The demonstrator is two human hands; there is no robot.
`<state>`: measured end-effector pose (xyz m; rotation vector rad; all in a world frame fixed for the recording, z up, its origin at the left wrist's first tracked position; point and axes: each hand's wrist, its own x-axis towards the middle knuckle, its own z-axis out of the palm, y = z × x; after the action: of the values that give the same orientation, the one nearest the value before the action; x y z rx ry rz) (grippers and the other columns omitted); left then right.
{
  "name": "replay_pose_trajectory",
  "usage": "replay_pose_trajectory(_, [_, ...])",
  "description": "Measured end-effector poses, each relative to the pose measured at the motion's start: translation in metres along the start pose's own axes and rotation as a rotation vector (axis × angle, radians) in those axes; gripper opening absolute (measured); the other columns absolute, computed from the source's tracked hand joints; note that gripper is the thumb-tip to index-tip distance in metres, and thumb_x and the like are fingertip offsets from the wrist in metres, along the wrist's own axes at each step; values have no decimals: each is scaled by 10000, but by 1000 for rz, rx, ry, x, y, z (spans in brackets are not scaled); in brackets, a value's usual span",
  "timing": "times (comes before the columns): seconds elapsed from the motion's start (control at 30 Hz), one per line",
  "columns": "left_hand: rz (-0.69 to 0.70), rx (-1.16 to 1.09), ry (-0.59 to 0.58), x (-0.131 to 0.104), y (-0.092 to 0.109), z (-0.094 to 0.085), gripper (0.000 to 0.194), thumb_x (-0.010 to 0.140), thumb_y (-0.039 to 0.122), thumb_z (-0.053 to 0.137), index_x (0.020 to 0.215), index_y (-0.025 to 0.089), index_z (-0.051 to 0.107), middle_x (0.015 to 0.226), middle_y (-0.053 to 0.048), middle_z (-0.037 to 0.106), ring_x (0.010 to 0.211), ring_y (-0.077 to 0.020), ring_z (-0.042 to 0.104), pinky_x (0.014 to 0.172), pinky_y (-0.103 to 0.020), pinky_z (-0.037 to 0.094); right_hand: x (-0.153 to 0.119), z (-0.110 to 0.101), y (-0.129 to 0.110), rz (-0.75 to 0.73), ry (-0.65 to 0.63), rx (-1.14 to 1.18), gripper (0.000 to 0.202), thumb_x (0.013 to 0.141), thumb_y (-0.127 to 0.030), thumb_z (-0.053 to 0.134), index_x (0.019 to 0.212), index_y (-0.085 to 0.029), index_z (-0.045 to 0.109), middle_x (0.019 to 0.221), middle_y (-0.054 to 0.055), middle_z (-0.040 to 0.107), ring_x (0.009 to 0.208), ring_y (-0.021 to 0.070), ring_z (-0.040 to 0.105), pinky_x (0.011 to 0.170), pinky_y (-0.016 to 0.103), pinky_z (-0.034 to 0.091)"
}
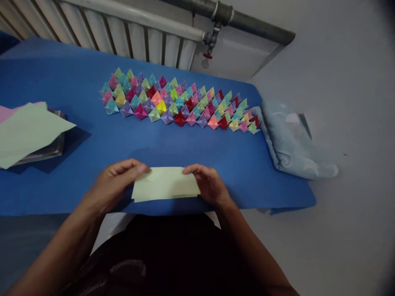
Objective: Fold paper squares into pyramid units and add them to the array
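Note:
Between my hands is a pale green sheet of paper (pixel 166 183), folded over into a long rectangle, with a second layer showing along its lower edge. My left hand (pixel 119 179) pinches its upper left corner between thumb and fingers. At the upper right, my right hand (pixel 208 181) grips the paper, its index finger along the top edge and the other fingers curled behind. The folded paper is just above the near edge of the blue table (pixel 123 139). Beyond it stand rows of small folded paper boats (pixel 179 100) in many colours.
At the left, loose green paper (pixel 27 129) and pink paper (pixel 4 114) lie on a plastic-wrapped stack (pixel 51 148). A folded light blue cloth (pixel 284 135) rests at the table's right end. Behind the table are a white radiator (pixel 108 35) and a pipe with a red valve (pixel 207 56).

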<state>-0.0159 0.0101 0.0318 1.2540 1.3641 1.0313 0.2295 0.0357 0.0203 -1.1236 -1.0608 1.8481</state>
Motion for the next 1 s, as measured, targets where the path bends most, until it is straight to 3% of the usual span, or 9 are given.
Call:
replay_pose_trajectory(0.1, [-194,-181,-58,4,-2,5,204,654,316,826,767,209,694,673,6,687,544,-119,608,493,-228,494,-1,0,0,1,127,-135,142,685,-345,679,694,-214,624,596,-43,539,534,102,462,508,216,358])
replay_pose_trajectory(0.23, [-267,-236,-7,7,-4,7,135,689,282,773,778,200,714,726,-14,711,561,-120,622,480,-219,492,-3,1,3,91,123,-89,103,646,-269,673,720,-208,635,538,-70,490,461,80,409,442,203,324])
replay_pose_trajectory(0.37, [-116,-264,-67,4,-5,2,134,765,228,671,844,223,780,1243,-105,697,942,-235,714,639,-287,590,-1,2,4,158,97,112,106,626,-246,655,711,-183,660,554,-47,530,440,74,427,398,199,335])
replay_pose_trajectory(0.43, [-1,-251,-142,2,-7,-1,200,779,198,663,921,261,790,1315,-89,661,1083,-261,682,752,-322,606,0,1,2,167,68,180,120,629,-234,662,731,-173,681,573,-33,556,461,78,451,407,196,366])
replay_pose_trajectory(0.5, [60,-223,-168,1,-8,-3,251,767,193,695,981,291,782,1289,-77,676,1091,-261,680,797,-341,605,0,-1,0,152,34,232,150,649,-238,663,779,-171,698,632,-5,610,514,96,494,442,207,422])
replay_pose_trajectory(0.57, [55,-190,-94,3,-8,-3,207,749,227,737,945,278,781,1188,-74,721,1000,-245,707,776,-340,609,0,-3,-2,114,-10,278,206,661,-243,658,849,-175,707,735,29,670,590,119,547,494,227,476])
replay_pose_trajectory(0.7, [-35,-150,58,7,-4,1,124,773,353,748,804,233,748,724,-12,722,656,-162,675,665,-311,589,-3,-4,-1,48,-125,313,351,623,-220,690,972,-185,702,916,70,707,715,146,611,568,246,510])
replay_pose_trajectory(0.9, [-10,63,33,12,2,7,271,785,424,718,638,208,645,543,33,579,532,-106,526,523,-233,454,-6,6,3,-57,177,-101,156,745,-338,699,792,-194,661,695,-27,598,573,87,500,554,219,429])
replay_pose_trajectory(1.0, [-33,62,12,21,-8,9,229,766,426,715,748,205,659,549,45,561,491,-102,503,472,-223,418,-5,9,5,-108,252,-237,219,770,-320,654,963,-217,648,686,-49,577,570,94,492,538,220,396])
